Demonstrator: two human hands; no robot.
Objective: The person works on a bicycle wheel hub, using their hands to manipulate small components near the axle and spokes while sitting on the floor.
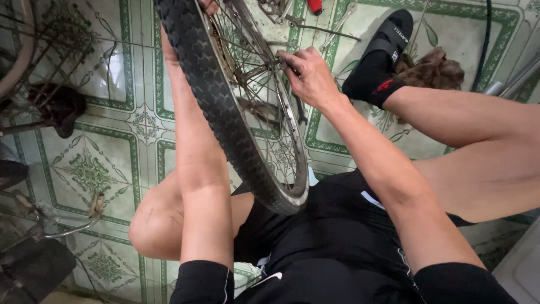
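A bicycle wheel with a black knobby tyre [214,95] stands upright between my legs, its lower edge resting against my black shorts. My right hand [308,74] is closed at the wheel's hub, fingers pinched on a small metal part among the spokes [264,107]. My left arm runs up behind the tyre; my left hand [209,5] shows only at the top edge, fingers on the rim, mostly hidden by the tyre.
Green patterned floor tiles [107,169] lie below. Wrenches [337,28] and a red-handled tool [315,5] lie at the top. A brown rag [430,70] sits by my black-socked foot [378,56]. Bicycle parts and a pedal [59,107] crowd the left side.
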